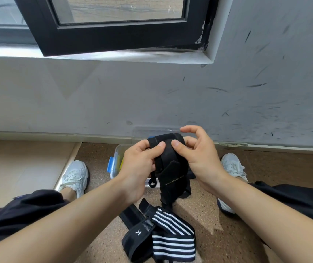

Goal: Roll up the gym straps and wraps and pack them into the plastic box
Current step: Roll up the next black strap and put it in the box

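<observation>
Floor (pixel 218 221): speckled brown, below scuffed grey wall (pixel 227 101)
Left hand (pixel 142 166): fingers (pixel 142 145) and thumb pinch black fabric gym strap (pixel 170 164)
Right hand (pixel 201 160): thumb presses the strap's rolled top, fingers curled behind it
Clear plastic box with blue latch (pixel 116 164): on floor, just beyond fingers
Black-and-white striped elastic wraps (pixel 172 242): on floor, nearer than fingers

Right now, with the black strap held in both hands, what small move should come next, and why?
Probably wind the loose tail up onto the roll. The left hand and right hand pinch the black strap, whose top is curled over while its lower end hangs toward the floor. It seems too loose for the plastic box behind it.
</observation>
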Tool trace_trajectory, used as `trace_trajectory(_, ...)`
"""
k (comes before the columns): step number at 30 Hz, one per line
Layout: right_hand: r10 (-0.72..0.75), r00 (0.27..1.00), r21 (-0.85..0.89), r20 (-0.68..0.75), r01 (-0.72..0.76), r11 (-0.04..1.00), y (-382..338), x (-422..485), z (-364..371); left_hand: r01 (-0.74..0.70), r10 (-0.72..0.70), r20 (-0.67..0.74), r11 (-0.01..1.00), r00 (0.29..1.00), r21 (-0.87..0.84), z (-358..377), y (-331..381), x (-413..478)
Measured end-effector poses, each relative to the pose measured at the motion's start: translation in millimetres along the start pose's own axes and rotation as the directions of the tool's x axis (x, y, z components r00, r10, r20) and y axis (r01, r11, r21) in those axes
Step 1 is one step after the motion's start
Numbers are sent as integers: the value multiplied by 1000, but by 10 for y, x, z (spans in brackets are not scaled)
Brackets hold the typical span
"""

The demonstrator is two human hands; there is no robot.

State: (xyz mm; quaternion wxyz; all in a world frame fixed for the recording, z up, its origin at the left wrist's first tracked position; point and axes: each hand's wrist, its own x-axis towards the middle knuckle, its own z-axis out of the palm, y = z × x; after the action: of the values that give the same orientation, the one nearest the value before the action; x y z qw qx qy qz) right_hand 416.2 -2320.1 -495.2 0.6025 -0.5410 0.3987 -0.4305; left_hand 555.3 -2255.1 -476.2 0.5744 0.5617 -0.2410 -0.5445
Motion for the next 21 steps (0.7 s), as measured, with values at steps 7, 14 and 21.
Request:
trace_trajectory(7,22,1000,-92,12,-21,996,4,35,-104,5,8,-70,983,998,185,-105,86,69)
trace_trajectory(14,71,947,-423,313,72,903,-213,218,-430,-261,345,-7,724,939,638,-389,70,333)
trace_trajectory(21,143,879,-548,455,149,823,-345,244,-533,-391,-43,612,733,790,556,-265,24,458)
